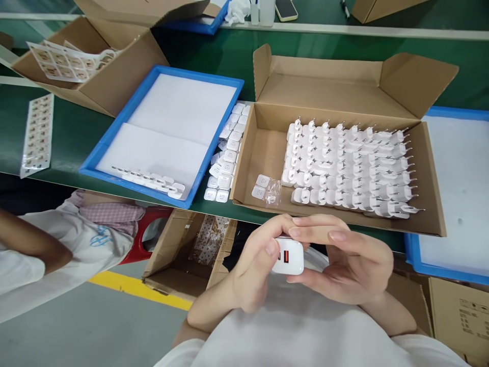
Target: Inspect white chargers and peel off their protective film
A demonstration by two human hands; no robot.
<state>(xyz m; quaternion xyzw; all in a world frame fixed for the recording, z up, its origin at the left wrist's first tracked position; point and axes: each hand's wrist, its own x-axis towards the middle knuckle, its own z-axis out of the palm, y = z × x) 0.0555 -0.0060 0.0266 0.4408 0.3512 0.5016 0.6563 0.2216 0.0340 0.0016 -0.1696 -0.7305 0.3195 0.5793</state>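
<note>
Close to my chest, both hands grip one white charger plug point(292, 257), its port face with an orange USB slot turned toward me. My left hand point(254, 265) pinches it at the left side, thumb near the ports. Fingers of my right hand point(351, 260) press on its top edge and from below at the right. Just beyond my hands stands an open cardboard box point(263, 125) with rows of white charger plugs point(344, 163), pins pointing up. Small white covers point(259, 192) and clear film pieces point(272, 192) lie in the box's left part.
A blue-framed tray point(164, 107) holds a row of white parts point(153, 181); loose white covers point(225, 168) lie beside it. Another blue tray point(458, 193) is at right. A carton point(126, 76) contains sticker sheets. A co-worker's arm point(34, 239) is at left, near a floor box point(175, 255).
</note>
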